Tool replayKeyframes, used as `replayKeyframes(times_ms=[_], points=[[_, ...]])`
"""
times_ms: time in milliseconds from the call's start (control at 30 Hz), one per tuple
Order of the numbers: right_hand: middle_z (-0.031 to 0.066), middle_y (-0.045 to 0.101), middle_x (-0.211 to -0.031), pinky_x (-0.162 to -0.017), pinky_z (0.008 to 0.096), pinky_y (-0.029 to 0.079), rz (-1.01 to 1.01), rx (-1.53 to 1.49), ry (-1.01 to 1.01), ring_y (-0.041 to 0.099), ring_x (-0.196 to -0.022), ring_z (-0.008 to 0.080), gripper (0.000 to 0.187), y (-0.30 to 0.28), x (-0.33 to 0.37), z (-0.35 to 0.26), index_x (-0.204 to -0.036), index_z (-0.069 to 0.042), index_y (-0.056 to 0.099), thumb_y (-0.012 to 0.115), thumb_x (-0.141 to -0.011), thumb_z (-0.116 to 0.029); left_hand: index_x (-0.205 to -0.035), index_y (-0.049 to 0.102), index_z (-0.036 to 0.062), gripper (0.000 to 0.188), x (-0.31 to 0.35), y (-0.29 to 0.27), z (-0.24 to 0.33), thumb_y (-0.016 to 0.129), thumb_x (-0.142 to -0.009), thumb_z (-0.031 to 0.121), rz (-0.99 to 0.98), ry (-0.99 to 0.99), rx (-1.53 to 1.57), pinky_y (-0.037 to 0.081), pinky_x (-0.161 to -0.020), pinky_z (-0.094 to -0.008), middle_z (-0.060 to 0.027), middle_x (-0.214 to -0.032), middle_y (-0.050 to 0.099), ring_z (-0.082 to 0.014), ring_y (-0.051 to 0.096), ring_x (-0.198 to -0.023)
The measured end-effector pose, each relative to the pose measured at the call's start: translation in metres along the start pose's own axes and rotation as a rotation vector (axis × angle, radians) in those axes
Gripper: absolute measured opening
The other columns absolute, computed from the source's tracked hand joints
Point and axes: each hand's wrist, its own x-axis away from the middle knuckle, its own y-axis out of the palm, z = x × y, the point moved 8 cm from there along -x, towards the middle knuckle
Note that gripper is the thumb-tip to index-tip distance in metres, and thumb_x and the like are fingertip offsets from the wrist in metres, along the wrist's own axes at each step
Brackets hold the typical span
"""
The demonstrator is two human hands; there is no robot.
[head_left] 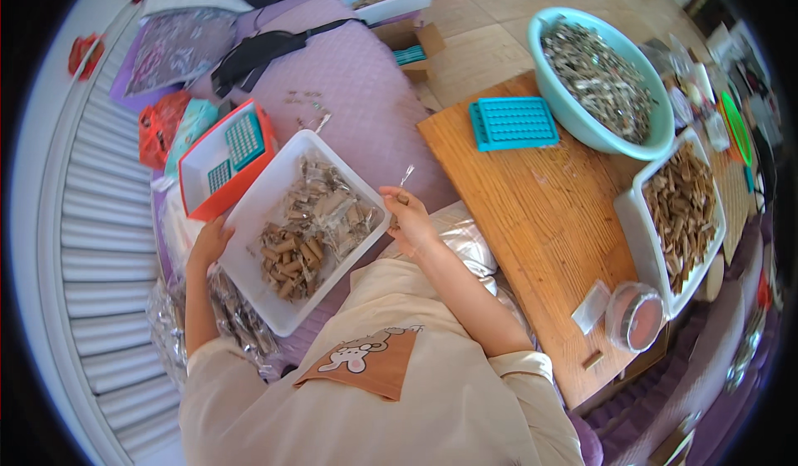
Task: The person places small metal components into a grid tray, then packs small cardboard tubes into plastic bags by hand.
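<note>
Cream-sleeved forearms come up from the bottom of the head view: the left hand (209, 243) has its fingers curled on the near-left edge of a white tray (274, 312) of brown paper tubes (291, 258) and clear-wrapped ones on the purple mat, while the right hand (409, 219) grips the tray's right rim and pinches a small clear wrapper (406, 174). That tray sits tilted, so I'd guess a one-sided tug could spill tubes onto the mat. Count-wise I see three white trays, one teal bowl (582, 121) of scraps, one teal grid block (515, 122) on the wooden table (532, 216).
</note>
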Motion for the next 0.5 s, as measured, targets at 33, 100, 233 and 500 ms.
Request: replayKeyframes(times_ms=[33, 100, 233, 500], points=[[-0.0005, 0.052, -0.093, -0.070, 0.0267, 0.037, -0.005, -0.078, -0.080, 0.048, -0.081, 0.0099, 0.021, 0.001, 0.010, -0.017, -0.107, -0.011, 0.048, 0.044, -0.087, -0.016, -0.087, 0.051, -0.0011, 0.025, 0.006, -0.017, 0.019, 0.053, -0.077, 0.022, 0.012, -0.019, 0.076, 0.041, -0.070, -0.0417, -0.0251, -0.085, 0.053, -0.0361, 0.053, -0.083], [-0.0003, 0.052, -0.092, -0.071, 0.0269, 0.037, 0.007, -0.166, -0.173, 0.048, -0.081, 0.0100, 0.017, 0.001, 0.037, -0.049, -0.103, -0.011, 0.049, 0.044, -0.087, -0.015, -0.085, 0.050, -0.0011, 0.025, 0.007, -0.040, 0.038, 0.053, -0.078, 0.022, 0.005, -0.005, 0.075, 0.040, -0.064, -0.0407, -0.0235, -0.076, 0.053, -0.0342, 0.054, -0.076], [-0.0048, 0.042, -0.074, -0.053, 0.0205, 0.029, 0.040, -0.275, -0.489, 0.037, -0.061, 0.0054, 0.015, -0.018, 0.097, -0.117, -0.099, -0.009, 0.049, 0.048, -0.085, -0.014, -0.079, 0.050, -0.0006, 0.023, -0.003, -0.101, 0.108, 0.052, -0.079, 0.022, -0.017, 0.000, 0.048, 0.036, -0.049, -0.0361, -0.0177, -0.058, 0.049, -0.0280, 0.051, -0.052], [0.0120, 0.057, -0.101, -0.061, 0.0176, 0.038, 0.397, -0.252, -1.048, 0.048, -0.068, 0.0073, 0.009, -0.134, 0.225, -0.196, -0.091, -0.005, 0.052, 0.047, -0.086, -0.011, -0.082, 0.055, -0.0003, 0.025, -0.037, -0.100, 0.281, 0.055, -0.079, 0.025, 0.052, 0.529, 0.403, 0.039, -0.049, -0.0298, -0.0132, -0.058, 0.052, -0.0180, 0.051, -0.051]])
